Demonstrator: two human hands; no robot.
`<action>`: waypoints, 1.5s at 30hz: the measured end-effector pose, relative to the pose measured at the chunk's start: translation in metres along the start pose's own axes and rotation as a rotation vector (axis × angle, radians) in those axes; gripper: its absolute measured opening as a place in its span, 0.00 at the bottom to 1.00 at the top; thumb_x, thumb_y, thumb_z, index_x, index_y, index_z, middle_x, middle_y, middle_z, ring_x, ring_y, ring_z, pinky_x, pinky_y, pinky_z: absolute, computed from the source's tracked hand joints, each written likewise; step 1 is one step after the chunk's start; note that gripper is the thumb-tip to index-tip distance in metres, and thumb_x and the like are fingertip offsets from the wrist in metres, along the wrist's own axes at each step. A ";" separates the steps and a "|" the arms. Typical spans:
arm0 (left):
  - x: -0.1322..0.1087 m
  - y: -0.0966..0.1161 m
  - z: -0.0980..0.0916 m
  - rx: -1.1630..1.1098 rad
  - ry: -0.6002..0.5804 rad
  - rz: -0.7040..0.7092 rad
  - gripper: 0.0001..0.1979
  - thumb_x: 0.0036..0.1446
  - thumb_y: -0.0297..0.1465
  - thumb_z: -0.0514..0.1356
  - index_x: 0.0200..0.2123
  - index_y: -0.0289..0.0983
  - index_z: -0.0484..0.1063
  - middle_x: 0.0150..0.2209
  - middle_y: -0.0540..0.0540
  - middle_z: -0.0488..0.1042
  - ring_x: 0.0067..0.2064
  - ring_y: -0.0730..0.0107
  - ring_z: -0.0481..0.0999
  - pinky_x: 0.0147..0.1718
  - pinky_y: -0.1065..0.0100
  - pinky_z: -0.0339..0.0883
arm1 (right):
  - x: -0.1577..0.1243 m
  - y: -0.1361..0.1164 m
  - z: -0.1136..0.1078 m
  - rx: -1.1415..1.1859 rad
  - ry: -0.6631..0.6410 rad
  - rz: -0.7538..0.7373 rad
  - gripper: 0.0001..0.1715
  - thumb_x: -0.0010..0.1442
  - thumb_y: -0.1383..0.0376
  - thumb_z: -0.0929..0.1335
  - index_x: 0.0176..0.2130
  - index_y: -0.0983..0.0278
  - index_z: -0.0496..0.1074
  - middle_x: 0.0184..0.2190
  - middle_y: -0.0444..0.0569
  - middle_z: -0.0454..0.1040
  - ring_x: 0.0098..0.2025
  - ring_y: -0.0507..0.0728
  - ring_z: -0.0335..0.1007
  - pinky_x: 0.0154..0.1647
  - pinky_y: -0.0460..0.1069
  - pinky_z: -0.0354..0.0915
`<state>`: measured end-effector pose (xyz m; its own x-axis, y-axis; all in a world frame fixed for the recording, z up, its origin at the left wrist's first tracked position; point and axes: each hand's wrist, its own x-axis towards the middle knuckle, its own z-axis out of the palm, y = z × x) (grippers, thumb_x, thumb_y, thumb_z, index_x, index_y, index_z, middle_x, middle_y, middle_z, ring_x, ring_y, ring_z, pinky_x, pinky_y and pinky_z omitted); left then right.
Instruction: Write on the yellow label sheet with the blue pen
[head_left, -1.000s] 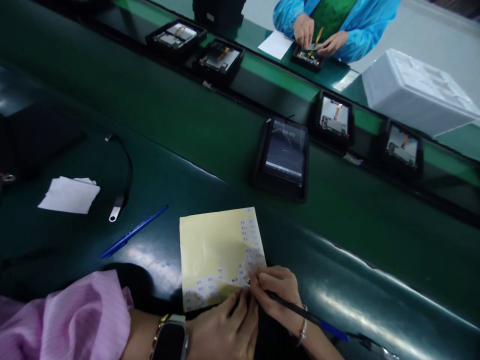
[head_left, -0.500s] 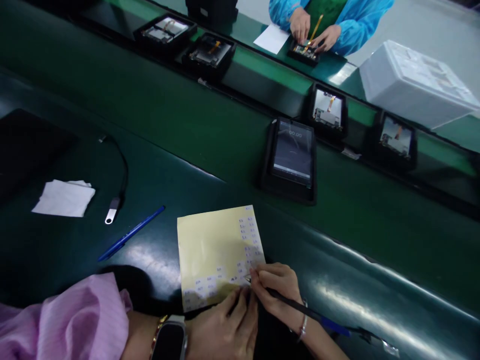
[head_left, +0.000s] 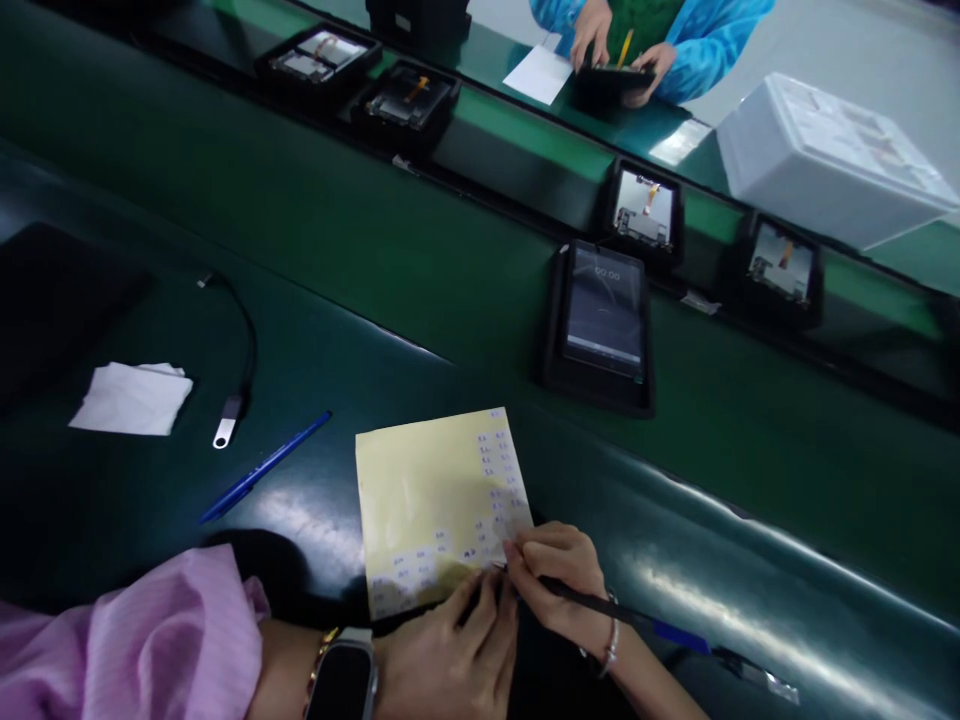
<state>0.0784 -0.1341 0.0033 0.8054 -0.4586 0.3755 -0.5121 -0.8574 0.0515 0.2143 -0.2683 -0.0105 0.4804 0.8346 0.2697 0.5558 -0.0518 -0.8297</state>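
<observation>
A yellow label sheet (head_left: 412,480) with small printed white labels along its right and lower parts lies on the dark green bench. My left hand (head_left: 454,650) has its fingers closed at the sheet's lower edge, thumb side hidden. Between the fingertips of my right hand (head_left: 559,575) is a slim black tool (head_left: 600,602) with a blue rear end. Its pale pointed tip is at the sheet's lower right, close to my left fingertips. I cannot make out the tool's exact kind. A watch (head_left: 343,680) is on my left wrist.
Left lie a blue pen (head_left: 266,467), a short cable with a USB plug (head_left: 229,420) and white paper pieces (head_left: 133,400). Ahead, a tray with a lit tablet (head_left: 605,310) and opened devices (head_left: 645,212) stand on the line. Opposite, a co-worker's hands (head_left: 592,35) work beside a white box (head_left: 832,170).
The lit tablet's tray has shifted right, while the opened devices behind have slid slightly left. The co-worker has tilted up the device they hold. My hands have barely moved.
</observation>
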 end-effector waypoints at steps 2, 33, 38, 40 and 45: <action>-0.001 0.000 0.000 0.000 -0.010 0.011 0.14 0.66 0.27 0.54 0.45 0.31 0.80 0.46 0.41 0.80 0.48 0.57 0.80 0.48 0.61 0.74 | -0.001 0.000 0.001 0.004 -0.029 -0.007 0.25 0.67 0.77 0.62 0.25 0.62 0.45 0.20 0.38 0.45 0.19 0.48 0.40 0.23 0.48 0.43; -0.006 0.006 0.016 0.017 0.090 -0.018 0.10 0.63 0.27 0.58 0.42 0.31 0.79 0.43 0.44 0.81 0.42 0.62 0.78 0.46 0.61 0.71 | 0.003 0.000 0.000 -0.024 -0.034 -0.035 0.24 0.65 0.76 0.60 0.23 0.62 0.44 0.19 0.37 0.45 0.19 0.48 0.40 0.21 0.47 0.43; -0.004 0.003 0.009 -0.003 0.097 -0.010 0.11 0.64 0.26 0.56 0.41 0.30 0.79 0.42 0.43 0.81 0.41 0.61 0.79 0.44 0.62 0.73 | 0.003 -0.002 -0.002 -0.045 -0.060 -0.043 0.23 0.64 0.75 0.61 0.22 0.62 0.47 0.20 0.38 0.46 0.20 0.49 0.41 0.22 0.48 0.43; -0.003 0.002 0.005 -0.003 0.055 0.009 0.12 0.64 0.27 0.57 0.43 0.30 0.79 0.45 0.42 0.80 0.43 0.60 0.79 0.44 0.63 0.74 | 0.002 -0.002 -0.003 -0.041 -0.063 -0.041 0.24 0.65 0.76 0.61 0.22 0.62 0.48 0.20 0.38 0.47 0.20 0.48 0.43 0.22 0.48 0.44; -0.002 0.000 0.000 -0.006 -0.023 0.035 0.13 0.64 0.26 0.57 0.47 0.28 0.78 0.47 0.39 0.79 0.45 0.59 0.79 0.47 0.61 0.75 | 0.000 -0.001 -0.002 -0.024 -0.052 -0.049 0.24 0.64 0.77 0.62 0.22 0.63 0.48 0.19 0.37 0.47 0.20 0.48 0.42 0.23 0.47 0.45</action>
<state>0.0769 -0.1328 0.0027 0.7934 -0.4937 0.3560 -0.5420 -0.8393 0.0439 0.2157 -0.2695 -0.0089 0.4169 0.8637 0.2832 0.5942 -0.0233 -0.8040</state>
